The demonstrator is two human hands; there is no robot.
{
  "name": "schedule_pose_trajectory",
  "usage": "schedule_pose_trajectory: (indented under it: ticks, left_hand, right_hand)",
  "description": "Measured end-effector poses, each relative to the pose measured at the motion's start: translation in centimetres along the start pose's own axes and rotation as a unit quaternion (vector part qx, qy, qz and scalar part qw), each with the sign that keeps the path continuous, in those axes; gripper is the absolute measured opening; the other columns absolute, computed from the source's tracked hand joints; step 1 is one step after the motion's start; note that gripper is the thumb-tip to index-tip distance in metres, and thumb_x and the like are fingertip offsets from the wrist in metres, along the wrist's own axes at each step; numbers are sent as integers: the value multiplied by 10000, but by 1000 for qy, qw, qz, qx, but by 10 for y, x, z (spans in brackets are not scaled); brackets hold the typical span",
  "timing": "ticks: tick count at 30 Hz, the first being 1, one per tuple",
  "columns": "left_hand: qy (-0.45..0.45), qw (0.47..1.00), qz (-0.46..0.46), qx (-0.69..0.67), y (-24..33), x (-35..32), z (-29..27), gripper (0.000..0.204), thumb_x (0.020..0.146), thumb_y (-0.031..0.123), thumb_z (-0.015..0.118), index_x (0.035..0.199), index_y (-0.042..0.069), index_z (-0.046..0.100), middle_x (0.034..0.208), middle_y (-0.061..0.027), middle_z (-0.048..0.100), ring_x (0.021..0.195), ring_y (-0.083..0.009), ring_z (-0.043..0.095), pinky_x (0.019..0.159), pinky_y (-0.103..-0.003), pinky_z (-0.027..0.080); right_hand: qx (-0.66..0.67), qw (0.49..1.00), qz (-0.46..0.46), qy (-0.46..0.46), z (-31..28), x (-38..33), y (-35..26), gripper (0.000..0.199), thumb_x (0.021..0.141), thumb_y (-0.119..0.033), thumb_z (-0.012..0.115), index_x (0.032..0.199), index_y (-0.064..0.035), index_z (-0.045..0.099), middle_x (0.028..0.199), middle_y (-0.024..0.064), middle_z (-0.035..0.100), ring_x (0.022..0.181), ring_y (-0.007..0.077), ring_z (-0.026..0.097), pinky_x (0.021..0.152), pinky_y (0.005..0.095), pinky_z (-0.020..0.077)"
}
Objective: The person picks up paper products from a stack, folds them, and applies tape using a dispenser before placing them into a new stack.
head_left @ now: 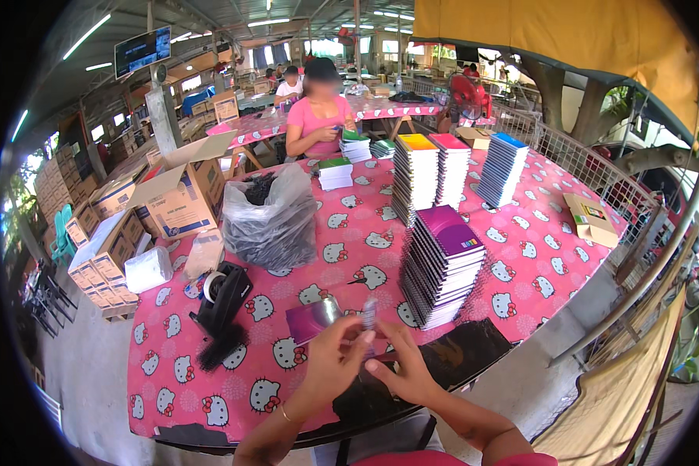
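Observation:
Both my hands are over the table's near edge, closed on a slim notebook turned edge-on; it is small and blurred, and its binding is hard to make out. My left hand pinches it from the left. My right hand has its fingers and thumb against the other side. Just beyond my left hand a purple cover lies flat, with a shiny curved patch at its right end. Right of my hands stands a tall stack of purple spiral notebooks.
Left are a black tape dispenser, black binding coils and a plastic bag of coils. Beyond stand yellow, pink and blue notebook stacks. An open carton sits left; a co-worker handles green-covered pads across the table.

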State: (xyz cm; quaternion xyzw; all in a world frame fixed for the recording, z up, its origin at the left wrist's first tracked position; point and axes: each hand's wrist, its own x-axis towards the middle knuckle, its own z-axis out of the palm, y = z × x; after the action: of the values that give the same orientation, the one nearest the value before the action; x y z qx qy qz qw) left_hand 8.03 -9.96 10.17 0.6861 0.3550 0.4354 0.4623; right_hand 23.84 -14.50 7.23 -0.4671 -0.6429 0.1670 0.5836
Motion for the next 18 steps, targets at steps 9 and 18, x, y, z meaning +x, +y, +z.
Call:
schedule_pose_trajectory:
  ticks: [9,18]
  left_hand:
    - [48,956,265,113,33,33,-19,207,940,42,646,1138,-2,684,1128,-157,682,995,-258,681,861,-327,528]
    - [-80,971,132,184,-41,16,-41,231,914,104,700,1129,21,684,972,-130,658,807,-240,663,706,-335,539]
  right_hand:
    - [59,994,27,92,-140,150,-23,572,986,-106,643,1506,-55,410,968,28,613,877,85,571,779,237,467]
    - [-361,923,121,-62,-175,186,57,524,829,-364,765,1203,-2,701,1019,200,699,949,326,686,842,408,535]
